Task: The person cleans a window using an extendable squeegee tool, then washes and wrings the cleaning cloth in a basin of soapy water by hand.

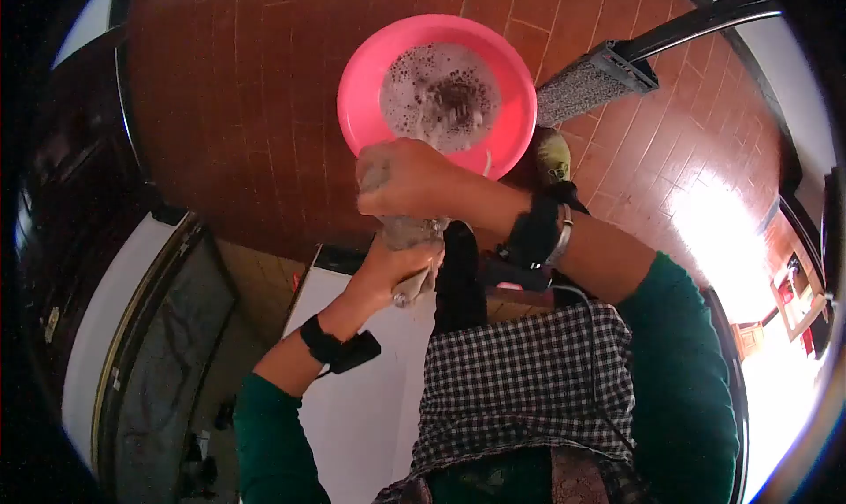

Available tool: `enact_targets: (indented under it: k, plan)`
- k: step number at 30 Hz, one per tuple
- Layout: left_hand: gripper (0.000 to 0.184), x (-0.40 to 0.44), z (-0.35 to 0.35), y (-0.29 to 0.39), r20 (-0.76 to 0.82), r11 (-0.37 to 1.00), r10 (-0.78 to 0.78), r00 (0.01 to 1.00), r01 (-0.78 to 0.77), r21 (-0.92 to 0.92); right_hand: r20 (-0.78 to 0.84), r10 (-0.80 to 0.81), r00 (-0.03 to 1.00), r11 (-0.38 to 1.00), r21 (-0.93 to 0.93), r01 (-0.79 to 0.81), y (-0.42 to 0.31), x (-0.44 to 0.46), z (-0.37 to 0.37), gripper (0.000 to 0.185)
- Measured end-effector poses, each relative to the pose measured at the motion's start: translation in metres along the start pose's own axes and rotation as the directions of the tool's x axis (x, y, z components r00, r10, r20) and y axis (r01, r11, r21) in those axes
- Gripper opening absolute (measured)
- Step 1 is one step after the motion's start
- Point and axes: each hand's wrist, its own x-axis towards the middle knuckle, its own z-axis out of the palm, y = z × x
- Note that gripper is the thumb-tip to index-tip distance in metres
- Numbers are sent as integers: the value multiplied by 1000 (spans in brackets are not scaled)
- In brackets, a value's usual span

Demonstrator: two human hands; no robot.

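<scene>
Both my hands are closed around a wet, greyish cloth [411, 233], which is bunched and looks twisted between them. My right hand [405, 180] grips its upper part, close to the near rim of a pink basin [359, 107]. Lower down, my left hand [392, 270] is wrapped around the other end, and a fold of cloth sticks out below the fingers. Cloudy, foamy water [441, 94] lies in the basin, dark with bubbles in the middle. The cloth is held up in the air, on the near side of the basin.
A flat mop head [586, 85] with a grey pad stands on the reddish tiled floor [256, 99], right of the basin. My shoe [553, 156] is just below it. A white flat surface [344, 416] lies at lower left, beside a doorway threshold [167, 328].
</scene>
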Motion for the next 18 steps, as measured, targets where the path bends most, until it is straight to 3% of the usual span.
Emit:
enact_targets:
  k: [2,6,8,10,12,14,15,16,17,18]
  plan:
    - [28,18,-9,-6,-62,991,39,997,-31,131,-27,29,999,996,-88,-31,10,6,4,32]
    - [21,60,-22,-30,-174,989,56,983,-30,147,-156,104,982,950,-277,-144,34,12,9,31]
    - [17,78,-28,-43,-238,976,165,957,-124,177,-167,114,979,935,-316,-162,53,19,14,29]
    - [18,95,-37,-49,-253,987,138,958,-112,114,-177,128,976,917,-353,-184,74,26,19,27]
    - [20,117,-42,-59,-264,993,112,958,-102,52,-294,44,955,901,-401,-165,89,34,21,27]
    - [16,140,-38,-72,-473,903,393,788,-427,40,-303,84,949,883,-419,-212,97,39,22,26]
    - [16,144,-40,-70,-472,905,390,790,-423,41,-309,116,944,862,-440,-250,100,41,22,26]
    - [18,145,-38,-63,-505,938,317,803,-187,291,-310,120,943,863,-437,-254,102,43,22,26]
    - [19,144,-36,-58,-554,862,251,794,77,501,-324,147,935,847,-447,-288,103,44,22,24]
    - [19,150,-38,-64,-554,861,249,795,80,502,-339,170,925,829,-459,-321,104,45,21,23]
